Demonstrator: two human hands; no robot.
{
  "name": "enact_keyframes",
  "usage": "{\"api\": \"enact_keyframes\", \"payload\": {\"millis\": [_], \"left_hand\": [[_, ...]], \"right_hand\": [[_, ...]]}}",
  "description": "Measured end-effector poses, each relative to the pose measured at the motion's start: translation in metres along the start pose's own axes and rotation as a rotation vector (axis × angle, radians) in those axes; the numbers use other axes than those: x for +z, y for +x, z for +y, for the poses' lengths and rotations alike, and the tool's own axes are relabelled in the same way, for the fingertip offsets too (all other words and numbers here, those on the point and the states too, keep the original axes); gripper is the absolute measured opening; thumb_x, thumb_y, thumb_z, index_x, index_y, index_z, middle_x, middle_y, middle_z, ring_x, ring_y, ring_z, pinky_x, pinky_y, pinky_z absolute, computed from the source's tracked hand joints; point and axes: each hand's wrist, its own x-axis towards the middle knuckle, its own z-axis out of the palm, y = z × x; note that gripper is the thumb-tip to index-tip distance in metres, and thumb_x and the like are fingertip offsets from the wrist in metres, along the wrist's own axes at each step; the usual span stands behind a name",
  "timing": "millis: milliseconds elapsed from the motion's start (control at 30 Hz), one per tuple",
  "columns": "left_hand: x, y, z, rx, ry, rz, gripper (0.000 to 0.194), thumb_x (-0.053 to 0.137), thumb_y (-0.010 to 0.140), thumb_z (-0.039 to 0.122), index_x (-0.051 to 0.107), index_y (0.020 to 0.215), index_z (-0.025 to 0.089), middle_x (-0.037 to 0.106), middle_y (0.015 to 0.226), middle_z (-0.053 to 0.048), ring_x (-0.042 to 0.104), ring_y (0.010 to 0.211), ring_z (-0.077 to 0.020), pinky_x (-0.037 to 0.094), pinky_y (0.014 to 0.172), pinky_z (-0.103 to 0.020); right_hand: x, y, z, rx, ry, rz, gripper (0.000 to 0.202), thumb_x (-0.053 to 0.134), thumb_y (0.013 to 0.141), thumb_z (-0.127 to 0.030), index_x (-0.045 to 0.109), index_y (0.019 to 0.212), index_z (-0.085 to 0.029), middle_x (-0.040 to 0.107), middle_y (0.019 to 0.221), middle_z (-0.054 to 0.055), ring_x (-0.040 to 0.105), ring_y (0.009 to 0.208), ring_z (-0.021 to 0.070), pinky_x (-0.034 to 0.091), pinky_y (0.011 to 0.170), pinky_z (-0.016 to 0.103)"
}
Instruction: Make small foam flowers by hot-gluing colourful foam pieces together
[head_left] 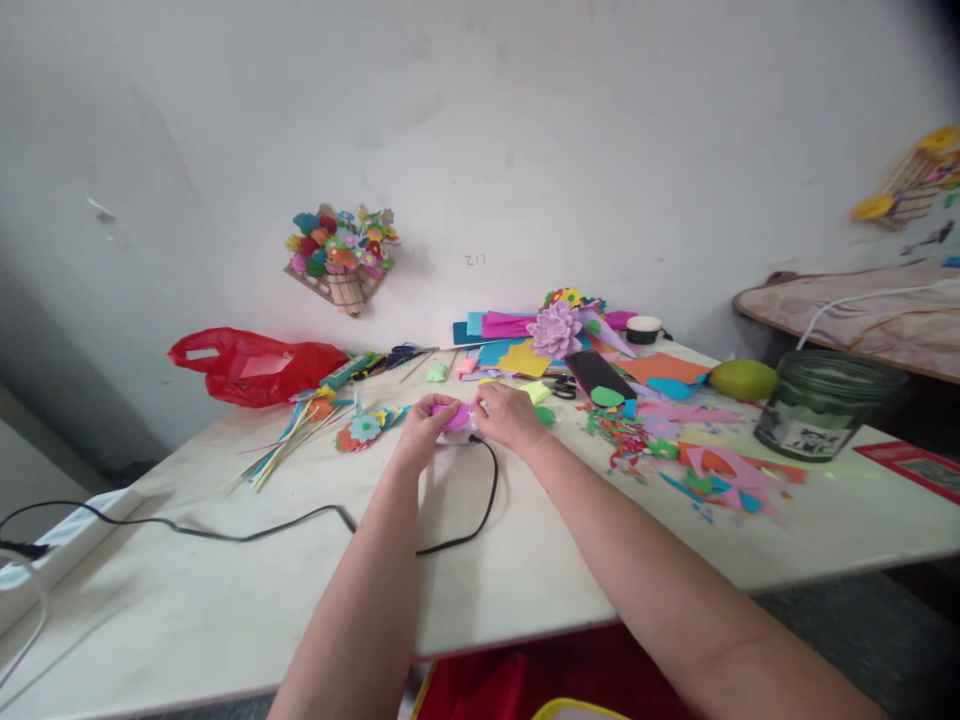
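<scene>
My left hand (424,428) pinches a bright purple piece (448,414) of craft foam or paper between thumb and fingers. Close against it, my right hand (511,415) has its fingertips closed at the piece's right side; what they hold is too small to make out. Just under my hands is a pale corded device (459,437), mostly covered, with a black cord (493,490) running from it. Left of my hands lie flat paper flowers (365,430) in blue and orange. Dark-handled scissors (562,386) rest behind my right hand.
A red plastic bag (259,368) and thin strips (281,450) lie left. Coloured sheets, a lilac flower (555,330), a phone (598,378) and scraps (626,435) spread to the right. Beyond stand a green fruit (742,380) and glass jar (814,405). A power strip (67,545) is at left.
</scene>
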Motion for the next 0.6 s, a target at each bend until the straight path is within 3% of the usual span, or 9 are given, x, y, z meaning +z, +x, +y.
{"api": "enact_keyframes", "payload": {"millis": [133,200,267,367,600], "left_hand": [[0.002,-0.001,0.005,-0.007,-0.070,0.013,0.029,0.069,0.059,0.035,0.058,0.074,0.013,0.056,0.057,0.001,0.049,0.048,-0.0073,0.036,0.043,-0.017],[0.003,-0.001,0.008,-0.010,-0.111,0.026,0.028,0.070,0.058,0.034,0.057,0.073,0.013,0.056,0.057,0.001,0.049,0.047,-0.0067,0.035,0.042,-0.017],[0.004,-0.002,0.009,-0.013,-0.130,0.031,0.028,0.070,0.058,0.034,0.057,0.073,0.013,0.055,0.057,0.001,0.048,0.046,-0.0064,0.035,0.042,-0.017],[0.004,-0.002,0.010,-0.008,-0.141,0.030,0.028,0.070,0.059,0.033,0.057,0.073,0.012,0.055,0.057,0.001,0.048,0.046,-0.0061,0.035,0.042,-0.017],[0.004,-0.004,0.013,-0.014,-0.184,0.046,0.025,0.070,0.059,0.031,0.058,0.071,0.013,0.055,0.056,0.001,0.048,0.046,-0.0061,0.034,0.043,-0.017]], "right_hand": [[0.005,0.006,0.017,0.314,0.301,0.096,0.007,0.053,0.066,-0.017,0.057,0.072,-0.017,0.064,0.073,0.006,0.060,0.072,0.0179,0.045,0.069,0.030],[0.005,0.009,0.024,0.525,0.674,0.078,0.004,0.053,0.065,-0.017,0.054,0.069,-0.016,0.063,0.068,0.004,0.060,0.061,0.0155,0.047,0.058,0.027],[0.004,0.010,0.028,0.646,1.058,0.048,0.009,0.054,0.064,-0.016,0.052,0.072,-0.016,0.063,0.067,0.003,0.059,0.054,0.0135,0.047,0.051,0.025],[0.002,0.010,0.029,0.653,1.375,-0.006,0.014,0.057,0.061,-0.014,0.053,0.075,-0.015,0.064,0.065,0.003,0.057,0.049,0.0113,0.048,0.048,0.025],[0.005,0.009,0.027,0.573,1.525,-0.161,0.012,0.061,0.063,-0.020,0.059,0.074,-0.014,0.056,0.058,-0.001,0.050,0.045,0.0087,0.047,0.043,0.025]]}}
